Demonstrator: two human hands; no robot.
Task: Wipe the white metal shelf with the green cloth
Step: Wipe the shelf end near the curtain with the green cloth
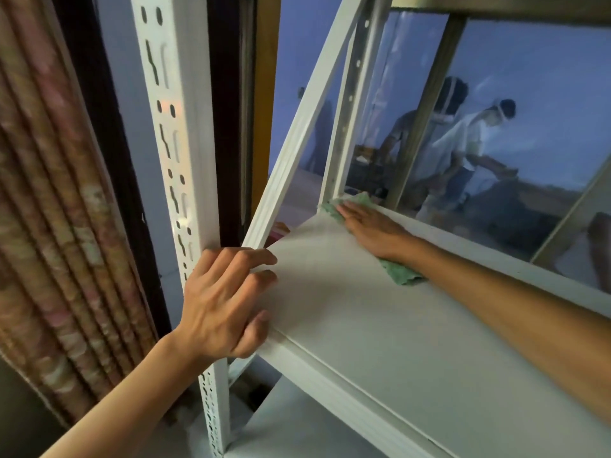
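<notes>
The cloth [363, 226] lies at centre frame, in the far left corner of the shelf [380, 325], pinned flat under your right hand [370, 228]. That hand is spread open, fingers straight and pressing down, gripping nothing; green shows past the fingertips and again behind the wrist. The cloth's long axis runs along the back edge, toward the right of the frame, and so does the long unwiped-looking stretch of board, so your next stroke likely pulls rightward and toward you. Your right hand is the only one on the cloth. Your left hand [224, 302], at lower centre, has its fingers loosely curled over the near left corner, thumb under the edge, steadying it. Beside it stands the slotted post [178, 160]; a diagonal brace [297, 133] and rear post [347, 110] hem the corner. Behind is glass [529, 94]; a curtain [49, 193] hangs at left.
</notes>
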